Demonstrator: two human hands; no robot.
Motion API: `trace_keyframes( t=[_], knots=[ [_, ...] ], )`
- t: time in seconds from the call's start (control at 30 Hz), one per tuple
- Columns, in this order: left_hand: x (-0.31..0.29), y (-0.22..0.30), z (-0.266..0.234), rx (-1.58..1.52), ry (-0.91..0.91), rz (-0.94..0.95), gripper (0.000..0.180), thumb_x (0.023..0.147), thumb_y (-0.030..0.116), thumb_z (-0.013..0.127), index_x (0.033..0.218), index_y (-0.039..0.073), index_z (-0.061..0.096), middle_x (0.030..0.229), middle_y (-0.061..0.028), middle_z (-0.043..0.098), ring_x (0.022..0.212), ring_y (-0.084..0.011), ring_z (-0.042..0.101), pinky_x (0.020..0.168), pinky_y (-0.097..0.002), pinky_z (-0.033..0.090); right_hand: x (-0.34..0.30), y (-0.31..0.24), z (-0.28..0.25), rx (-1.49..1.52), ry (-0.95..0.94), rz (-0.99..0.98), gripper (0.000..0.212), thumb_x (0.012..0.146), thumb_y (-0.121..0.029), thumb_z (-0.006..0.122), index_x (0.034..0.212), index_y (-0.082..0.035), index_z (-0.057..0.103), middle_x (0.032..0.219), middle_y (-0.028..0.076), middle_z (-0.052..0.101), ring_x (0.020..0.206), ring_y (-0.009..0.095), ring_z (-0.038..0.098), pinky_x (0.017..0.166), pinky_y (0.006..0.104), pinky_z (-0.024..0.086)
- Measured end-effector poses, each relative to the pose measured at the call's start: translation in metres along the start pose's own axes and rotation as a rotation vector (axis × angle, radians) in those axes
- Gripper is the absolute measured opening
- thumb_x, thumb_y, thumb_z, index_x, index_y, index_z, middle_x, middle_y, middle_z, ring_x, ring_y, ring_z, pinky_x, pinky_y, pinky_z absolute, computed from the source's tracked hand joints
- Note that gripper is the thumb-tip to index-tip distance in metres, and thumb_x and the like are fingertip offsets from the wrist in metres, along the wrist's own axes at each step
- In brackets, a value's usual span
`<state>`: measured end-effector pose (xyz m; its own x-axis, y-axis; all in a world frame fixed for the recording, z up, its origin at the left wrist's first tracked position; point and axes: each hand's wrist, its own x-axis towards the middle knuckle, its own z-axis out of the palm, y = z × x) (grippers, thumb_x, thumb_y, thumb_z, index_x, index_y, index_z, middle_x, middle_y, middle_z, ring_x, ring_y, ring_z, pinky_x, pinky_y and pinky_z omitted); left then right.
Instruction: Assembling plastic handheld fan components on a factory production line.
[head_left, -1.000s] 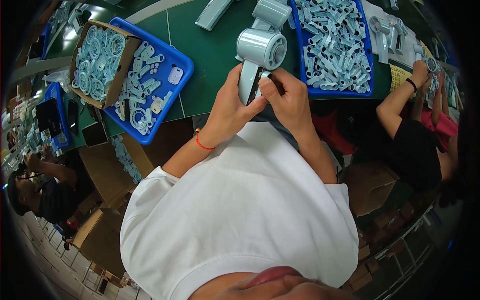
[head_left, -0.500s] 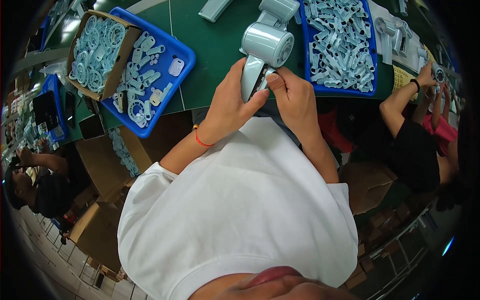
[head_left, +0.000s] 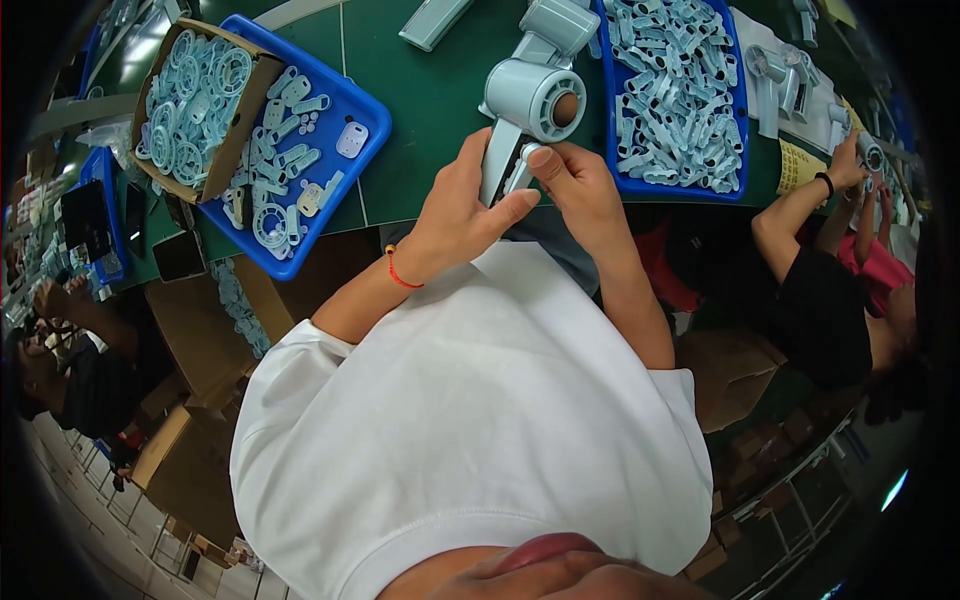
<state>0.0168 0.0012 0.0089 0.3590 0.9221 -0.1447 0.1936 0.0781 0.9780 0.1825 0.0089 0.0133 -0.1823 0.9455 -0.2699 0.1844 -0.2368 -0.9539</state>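
Note:
Both my hands are closed around the handle of a pale blue handheld fan body (head_left: 520,90) at the table's front edge. My left hand (head_left: 462,212) grips the handle from the left, its thumb reaching across the lower end. On the other side, my right hand (head_left: 588,198) presses its thumb on the handle near a dark slot and a small pale piece. The fan's round head points away from me, with a brown disc showing inside its ring-shaped end. Just beyond it lies another pale blue fan body (head_left: 562,28). My right fingertips are partly hidden behind the handle.
To the right, a blue tray (head_left: 672,186) holds many small pale blue parts. A cardboard box (head_left: 232,150) of rings sits over another blue tray (head_left: 375,128) at left. A pale blue handle shell (head_left: 435,22) lies farther back. People work on both sides.
The fan body has turned slightly in my hands, so its ring end faces me more and the brown disc shows. My right thumb has shifted a little on the handle.

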Motion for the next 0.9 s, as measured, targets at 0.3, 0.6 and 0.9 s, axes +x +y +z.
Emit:
trace_keyframes(
  t=[0.3,0.6,0.9],
  knots=[
    [-0.003,0.005,-0.003,-0.171,-0.002,-0.119,0.052,0.078,0.018,0.062,0.120,-0.004,0.041,0.079,-0.0078,0.058,0.060,-0.0115,0.056,0.055,-0.0252,0.046,0.005,0.010,0.012,0.250,-0.015,-0.105,0.068,0.082,-0.051,0.062,0.124,0.000,0.046,0.104,0.009,0.058,0.092,0.016,0.056,0.079,0.0281,0.045],
    [-0.005,0.009,0.000,-0.044,-0.020,0.036,0.057,0.078,0.025,0.063,0.121,-0.004,0.038,0.087,-0.0179,0.060,0.074,-0.0253,0.063,0.066,-0.0329,0.049,-0.008,0.018,0.021,0.842,-0.028,0.051,0.052,0.081,-0.027,0.070,0.117,0.005,0.050,0.102,0.007,0.059,0.087,0.013,0.059,0.076,0.0264,0.051],
    [0.010,0.012,0.002,-0.142,-0.073,-0.021,0.054,0.080,0.020,0.060,0.124,-0.002,0.040,0.086,-0.0090,0.057,0.069,-0.0120,0.057,0.062,-0.0256,0.046,-0.004,0.015,0.025,0.586,0.069,-0.137,0.064,0.082,-0.048,0.064,0.120,0.001,0.048,0.103,0.007,0.057,0.087,0.013,0.056,0.073,0.0254,0.047]
  ],
)
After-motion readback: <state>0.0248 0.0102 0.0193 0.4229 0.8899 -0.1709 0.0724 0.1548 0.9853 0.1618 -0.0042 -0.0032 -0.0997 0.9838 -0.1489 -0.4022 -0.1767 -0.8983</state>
